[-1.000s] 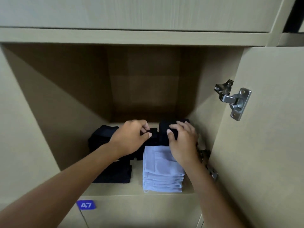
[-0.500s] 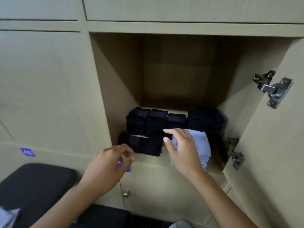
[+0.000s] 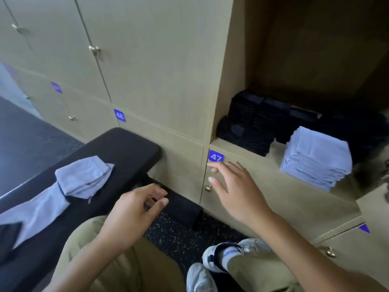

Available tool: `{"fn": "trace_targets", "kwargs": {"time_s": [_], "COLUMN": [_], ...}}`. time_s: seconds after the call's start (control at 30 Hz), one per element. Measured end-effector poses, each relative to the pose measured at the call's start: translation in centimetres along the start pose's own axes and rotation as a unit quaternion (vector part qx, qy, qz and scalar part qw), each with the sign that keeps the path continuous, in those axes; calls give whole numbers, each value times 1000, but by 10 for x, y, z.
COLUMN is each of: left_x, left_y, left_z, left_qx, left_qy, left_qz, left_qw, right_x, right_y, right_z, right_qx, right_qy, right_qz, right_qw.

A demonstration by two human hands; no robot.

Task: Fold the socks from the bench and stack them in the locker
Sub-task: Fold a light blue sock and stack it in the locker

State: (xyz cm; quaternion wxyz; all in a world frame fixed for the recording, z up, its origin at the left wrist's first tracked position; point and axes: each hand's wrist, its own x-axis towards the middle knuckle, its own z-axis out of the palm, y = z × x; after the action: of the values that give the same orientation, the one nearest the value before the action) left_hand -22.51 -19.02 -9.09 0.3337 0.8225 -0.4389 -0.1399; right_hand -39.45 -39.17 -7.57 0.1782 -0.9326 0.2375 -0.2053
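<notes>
**Loose socks on the bench are next, and they will flop**

We have both hands free. Our left hand (image 3: 134, 209) hangs over our knee with fingers loosely curled and nothing in them; our right hand (image 3: 233, 190) is spread in the air, fingers apart, just below the blue number tag (image 3: 216, 157) on the locker (image 3: 223, 85), touching nothing that we can make out.

The socks still to fold lie on the black bench (image 3: 117, 148), at about nine o'clock from our left hand. They are pale blue socks (image 3: 82, 178), a crumpled bunch with one long leg trailing toward us. At about one o'clock from our right hand, inside the open locker, the folded blue stack (image 3: 315, 159) sits near the front edge, with the black stacks (image 3: 254, 121) behind and beside it.

We judge these socks light, soft and limp, with no stiffness to hold a shape. A pinch in the middle would let both ends droop. We would take one by the cuff with one hand and the toe with the other, so it hangs flat. The cloth should not slip, but the folded stack could topple if nudged.
</notes>
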Motion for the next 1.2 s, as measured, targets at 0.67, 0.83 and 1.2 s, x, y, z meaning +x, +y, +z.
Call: {"fn": "trace_targets", "kwargs": {"time_s": [0.67,0.83,1.2], "left_x": [-30,15,50], "left_y": [-119,-148,-177], "left_z": [-61,-69,-69], "left_qx": [216,257,330], "left_qy": [134,147,113], "left_qz": [-80,-99,-106], "left_qw": [964,950,931], "right_x": [-35,-36,-34], "right_y": [-32,-28,-22], "right_z": [56,61,58], "right_qx": [-50,-55,-57], "right_qy": [-100,-124,-164], "right_qz": [-99,-96,-90], "right_qw": [989,986,981]}}
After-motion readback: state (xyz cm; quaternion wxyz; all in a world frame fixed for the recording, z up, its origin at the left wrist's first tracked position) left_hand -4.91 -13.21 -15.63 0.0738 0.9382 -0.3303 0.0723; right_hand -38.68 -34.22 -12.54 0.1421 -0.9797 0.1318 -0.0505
